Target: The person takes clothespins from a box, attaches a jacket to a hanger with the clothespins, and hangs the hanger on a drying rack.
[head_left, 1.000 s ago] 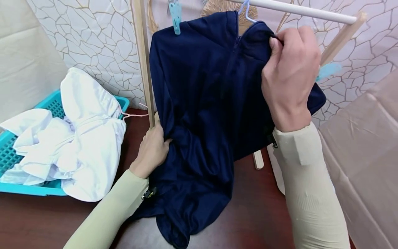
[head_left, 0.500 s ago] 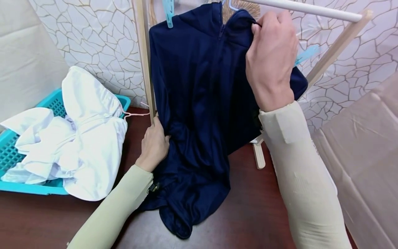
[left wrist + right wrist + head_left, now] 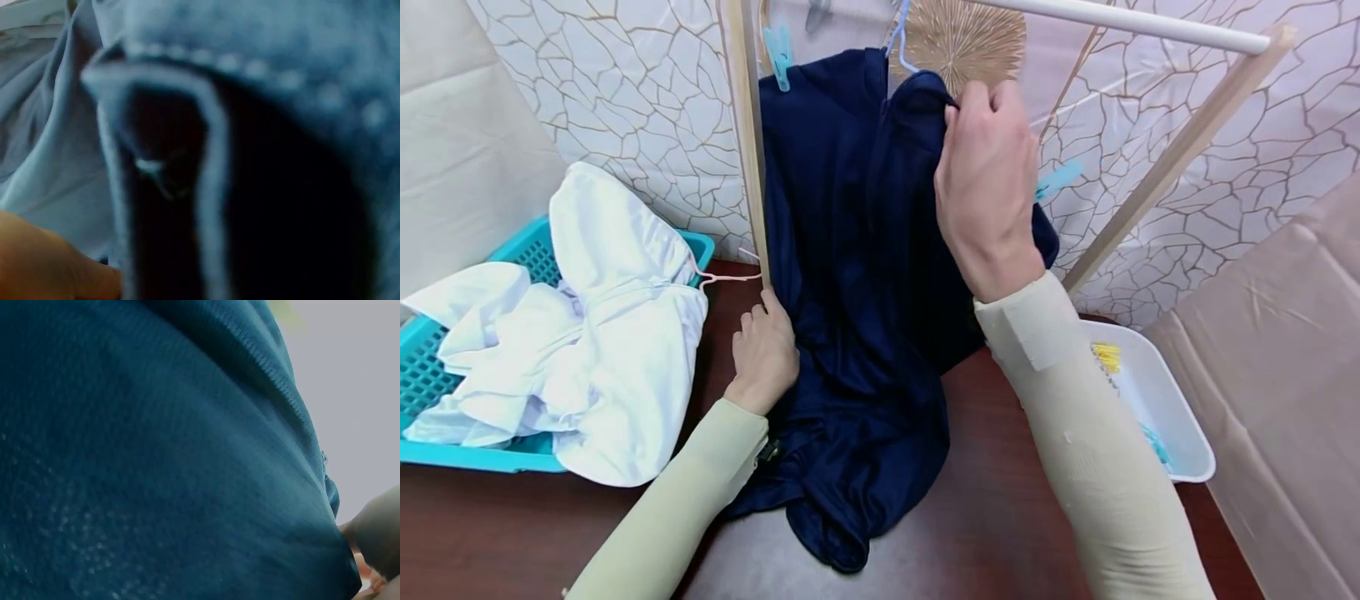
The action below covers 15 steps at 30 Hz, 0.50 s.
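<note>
A navy zip-up jacket (image 3: 835, 225) hangs on a light blue hanger (image 3: 898, 40) under the rack's white rod. My right hand (image 3: 988, 187) pinches the jacket near its collar, on the right side. Low on the rack's left wooden post (image 3: 747, 125), my left hand (image 3: 765, 350) grips the post, right beside the jacket's edge; part of its grasp is hidden. Light blue clothespins sit at the jacket's left shoulder (image 3: 779, 60) and right shoulder (image 3: 1058, 178). Dark cloth (image 3: 175, 456) fills most of the right wrist view, and blurred cloth folds (image 3: 69, 156) show in the left wrist view.
At left, a teal basket (image 3: 482, 457) holds white garments (image 3: 617, 333) with a pink hanger (image 3: 722, 277). A white tray (image 3: 1195, 450) with yellow and blue clothespins stands right, partly behind my forearm. The rack's right post (image 3: 1180, 158) slants upward.
My right hand has drawn the jacket and its hanger leftward along the rod, toward the left post. The white tray has come into fuller view. My left hand stays low at the post.
</note>
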{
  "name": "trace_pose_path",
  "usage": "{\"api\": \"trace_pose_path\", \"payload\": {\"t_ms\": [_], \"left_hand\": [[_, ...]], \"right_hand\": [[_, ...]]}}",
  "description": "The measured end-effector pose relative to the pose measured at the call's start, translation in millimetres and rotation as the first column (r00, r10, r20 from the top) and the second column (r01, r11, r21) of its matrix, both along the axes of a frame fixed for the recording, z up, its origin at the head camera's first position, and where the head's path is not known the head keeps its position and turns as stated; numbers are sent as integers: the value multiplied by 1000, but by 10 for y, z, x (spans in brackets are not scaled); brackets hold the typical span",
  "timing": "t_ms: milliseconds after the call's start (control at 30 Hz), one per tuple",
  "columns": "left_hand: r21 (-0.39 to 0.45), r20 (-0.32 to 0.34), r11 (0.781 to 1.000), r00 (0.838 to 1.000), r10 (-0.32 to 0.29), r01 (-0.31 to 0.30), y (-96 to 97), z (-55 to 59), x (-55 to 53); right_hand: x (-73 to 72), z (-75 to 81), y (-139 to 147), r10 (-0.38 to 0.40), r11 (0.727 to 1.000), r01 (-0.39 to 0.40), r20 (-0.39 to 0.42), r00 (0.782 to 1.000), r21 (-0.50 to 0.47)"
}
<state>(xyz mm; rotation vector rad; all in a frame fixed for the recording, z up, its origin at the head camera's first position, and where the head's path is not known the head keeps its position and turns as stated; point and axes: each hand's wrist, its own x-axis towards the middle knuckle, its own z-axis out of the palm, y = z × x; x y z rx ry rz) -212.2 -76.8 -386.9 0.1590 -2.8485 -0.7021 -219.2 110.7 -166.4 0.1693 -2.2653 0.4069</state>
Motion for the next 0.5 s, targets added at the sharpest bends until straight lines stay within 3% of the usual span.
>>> {"api": "trace_pose_path", "payload": {"t_ms": [267,500], "left_hand": [[-43,122,999,993,-1,6,-56,-42,-28],[-44,126,999,992,23,-17,-76,-85,-60]], "right_hand": [[-54,-319,-102,35,999,-35,-26,999,-20],[-38,-423,-139,93,994,-93,-11,996,-58]]}}
